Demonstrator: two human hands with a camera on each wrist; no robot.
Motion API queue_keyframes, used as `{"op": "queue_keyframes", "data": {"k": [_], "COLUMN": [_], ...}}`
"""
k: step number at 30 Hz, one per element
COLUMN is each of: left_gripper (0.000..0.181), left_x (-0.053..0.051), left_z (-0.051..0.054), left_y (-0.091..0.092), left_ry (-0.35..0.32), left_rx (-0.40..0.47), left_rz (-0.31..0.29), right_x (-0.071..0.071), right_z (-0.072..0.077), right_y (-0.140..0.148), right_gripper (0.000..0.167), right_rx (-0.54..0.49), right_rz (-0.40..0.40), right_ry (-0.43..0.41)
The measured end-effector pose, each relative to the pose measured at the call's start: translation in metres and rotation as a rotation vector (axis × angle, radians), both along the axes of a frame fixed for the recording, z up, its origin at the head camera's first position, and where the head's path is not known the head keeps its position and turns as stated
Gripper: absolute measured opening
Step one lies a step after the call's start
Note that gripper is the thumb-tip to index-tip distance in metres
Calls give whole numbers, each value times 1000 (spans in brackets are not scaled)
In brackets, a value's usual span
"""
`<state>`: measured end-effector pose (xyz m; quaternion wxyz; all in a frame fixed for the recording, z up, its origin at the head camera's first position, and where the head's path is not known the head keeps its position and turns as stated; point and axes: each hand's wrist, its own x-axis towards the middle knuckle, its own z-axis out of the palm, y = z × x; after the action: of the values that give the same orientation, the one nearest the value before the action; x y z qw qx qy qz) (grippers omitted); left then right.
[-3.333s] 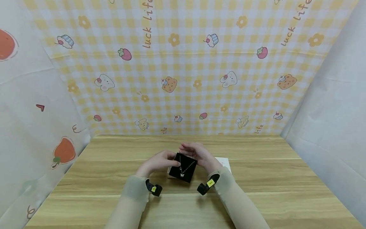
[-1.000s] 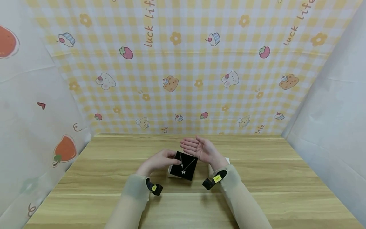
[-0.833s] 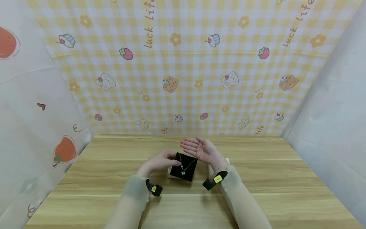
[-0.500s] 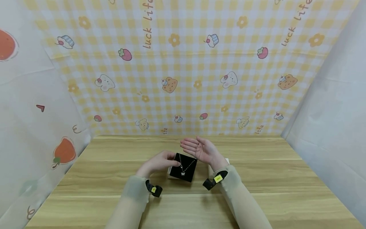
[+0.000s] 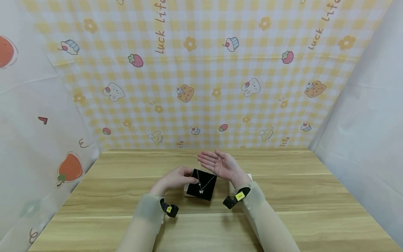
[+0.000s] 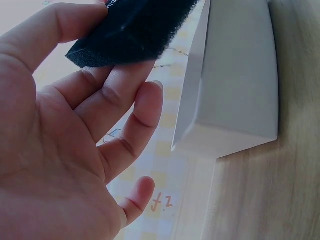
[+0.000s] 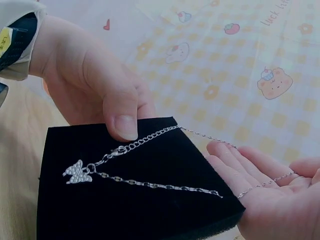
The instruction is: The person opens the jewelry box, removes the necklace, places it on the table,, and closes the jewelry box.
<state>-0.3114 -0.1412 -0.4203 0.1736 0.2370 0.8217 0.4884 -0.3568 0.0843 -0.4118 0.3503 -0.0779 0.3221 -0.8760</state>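
My left hand (image 5: 174, 179) pinches the upper left edge of a black foam pad (image 5: 204, 191), thumb on top and fingers beneath; the left wrist view shows the foam (image 6: 135, 37) between them. Across the pad's face in the right wrist view runs a silver chain (image 7: 155, 185) with a butterfly pendant (image 7: 77, 172). The chain continues past the pad's far edge onto my right hand (image 7: 280, 200), palm up with fingers extended. In the head view my right hand (image 5: 221, 166) is just beyond the pad's upper right corner.
A white box (image 6: 240, 75) stands on the wooden table (image 5: 126, 175), partly under the pad in the head view. Another white item (image 5: 232, 188) lies beneath the right wrist. A yellow checked cloth (image 5: 204, 112) hangs behind the table, with white cloth at both sides.
Compared with the oldest frame, my right hand has moved slightly right and turned palm up with its fingers spread out straight. Left hand and pad have barely moved.
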Motion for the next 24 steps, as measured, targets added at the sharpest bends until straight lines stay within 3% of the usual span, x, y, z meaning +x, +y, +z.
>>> {"op": "queue_keyframes", "data": {"k": [8, 24], "left_gripper": [19, 18], "left_x": [0, -1], "left_z": [-1, -3], "left_y": [0, -1], "left_ry": [7, 4], "left_rx": [-16, -10], "left_rz": [13, 0], "right_x": [0, 1], "right_z": [1, 1], "right_y": [-1, -1], "right_gripper": [56, 56], "right_rx": [-9, -35], "right_rz": [-29, -11], "right_ry": [-27, -50]}}
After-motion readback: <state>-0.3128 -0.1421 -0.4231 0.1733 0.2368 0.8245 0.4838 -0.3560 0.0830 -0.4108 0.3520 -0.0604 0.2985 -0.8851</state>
